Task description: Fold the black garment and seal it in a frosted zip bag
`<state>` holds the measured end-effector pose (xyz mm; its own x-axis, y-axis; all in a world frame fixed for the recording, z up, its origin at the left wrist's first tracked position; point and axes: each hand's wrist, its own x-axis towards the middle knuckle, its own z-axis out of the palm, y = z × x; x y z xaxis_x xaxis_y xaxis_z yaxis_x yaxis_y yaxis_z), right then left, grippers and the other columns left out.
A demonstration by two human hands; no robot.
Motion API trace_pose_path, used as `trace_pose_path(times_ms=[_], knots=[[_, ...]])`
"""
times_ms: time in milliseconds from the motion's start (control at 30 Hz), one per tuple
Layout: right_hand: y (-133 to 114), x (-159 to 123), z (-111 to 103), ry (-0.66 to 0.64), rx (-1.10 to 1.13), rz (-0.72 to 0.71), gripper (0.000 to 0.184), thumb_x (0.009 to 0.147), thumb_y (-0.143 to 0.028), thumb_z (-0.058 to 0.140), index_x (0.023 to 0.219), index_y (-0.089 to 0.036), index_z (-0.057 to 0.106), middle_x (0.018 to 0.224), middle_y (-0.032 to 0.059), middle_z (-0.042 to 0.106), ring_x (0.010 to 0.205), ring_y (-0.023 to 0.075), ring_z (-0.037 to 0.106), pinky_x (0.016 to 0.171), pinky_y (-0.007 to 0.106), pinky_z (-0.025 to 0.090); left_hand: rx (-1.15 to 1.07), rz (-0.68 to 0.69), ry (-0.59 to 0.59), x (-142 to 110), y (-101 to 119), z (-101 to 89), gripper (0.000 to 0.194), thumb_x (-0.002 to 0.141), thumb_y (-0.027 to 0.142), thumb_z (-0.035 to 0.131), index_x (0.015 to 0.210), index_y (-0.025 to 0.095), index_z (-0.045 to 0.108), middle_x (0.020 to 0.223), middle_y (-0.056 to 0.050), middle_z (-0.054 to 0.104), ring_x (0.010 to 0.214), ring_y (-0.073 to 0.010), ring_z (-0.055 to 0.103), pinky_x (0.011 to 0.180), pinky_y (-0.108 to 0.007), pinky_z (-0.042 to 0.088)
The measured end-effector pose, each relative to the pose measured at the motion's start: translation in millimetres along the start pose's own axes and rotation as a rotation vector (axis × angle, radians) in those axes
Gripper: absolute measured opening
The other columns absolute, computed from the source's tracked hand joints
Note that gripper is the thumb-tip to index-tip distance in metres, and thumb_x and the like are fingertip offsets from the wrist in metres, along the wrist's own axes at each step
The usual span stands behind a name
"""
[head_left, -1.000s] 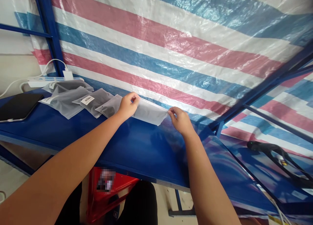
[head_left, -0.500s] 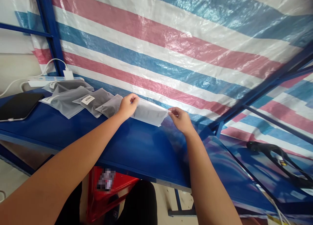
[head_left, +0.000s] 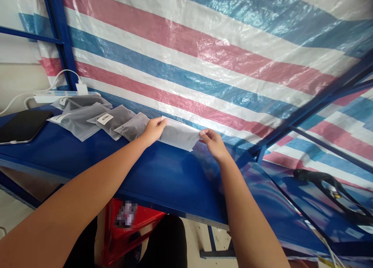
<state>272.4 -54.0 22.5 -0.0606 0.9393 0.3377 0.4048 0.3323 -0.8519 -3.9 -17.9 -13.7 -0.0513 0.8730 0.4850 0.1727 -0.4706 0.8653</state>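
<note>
A frosted plastic bag (head_left: 179, 135) lies flat at the back of the blue table (head_left: 171, 174), against the striped sheet. My left hand (head_left: 155, 130) pinches its upper left part between thumb and fingers. At the bag's upper right corner, my right hand (head_left: 212, 141) grips the edge with thumb and fingertips. To the left, next to my left hand, rests another frosted bag (head_left: 135, 126) with something dark inside. Beyond it is a bag with a barcode label (head_left: 105, 119), overlapping more filled bags (head_left: 80, 120).
A black flat device (head_left: 23, 126) lies at the table's left end. Behind the bags sits a power strip (head_left: 43, 98) with a white plug (head_left: 82, 89). A black strap-like item (head_left: 323, 180) lies on the right table. Below is a red stool (head_left: 116, 240).
My left hand has shifted slightly right and down along the bag's upper edge, its thumb now flatter on the plastic. My right hand stays at the right corner, fingers slightly more closed.
</note>
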Motion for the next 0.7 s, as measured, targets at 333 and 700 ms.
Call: trace_pose_path(times_ms=[333, 700], knots=[[-8.3, -4.7, 8.8, -0.125, -0.153, -0.006, 0.034, 0.087, -0.055, 0.059, 0.09, -0.021, 0.06, 0.085, 0.0029, 0.061, 0.079, 0.0192, 0.058, 0.082, 0.038, 0.052, 0.022, 0.028, 0.064, -3.7, -0.1, 2.6, 0.039, 0.095, 0.038, 0.049, 0.062, 0.02, 0.035, 0.059, 0.002, 0.031, 0.055, -0.0124, 0.032, 0.051, -0.027, 0.025], [-15.2, -9.9, 12.0, -0.243, -0.459, -0.049, 0.043, 0.093, -0.059, 0.047, 0.082, -0.02, 0.059, 0.075, 0.0014, 0.059, 0.07, 0.0183, 0.052, 0.068, 0.032, 0.041, -0.02, -0.009, 0.109, -7.9, 0.5, 9.3, 0.045, 0.096, 0.046, 0.05, 0.064, 0.02, 0.034, 0.062, 0.002, 0.029, 0.057, -0.0127, 0.03, 0.053, -0.028, 0.025]])
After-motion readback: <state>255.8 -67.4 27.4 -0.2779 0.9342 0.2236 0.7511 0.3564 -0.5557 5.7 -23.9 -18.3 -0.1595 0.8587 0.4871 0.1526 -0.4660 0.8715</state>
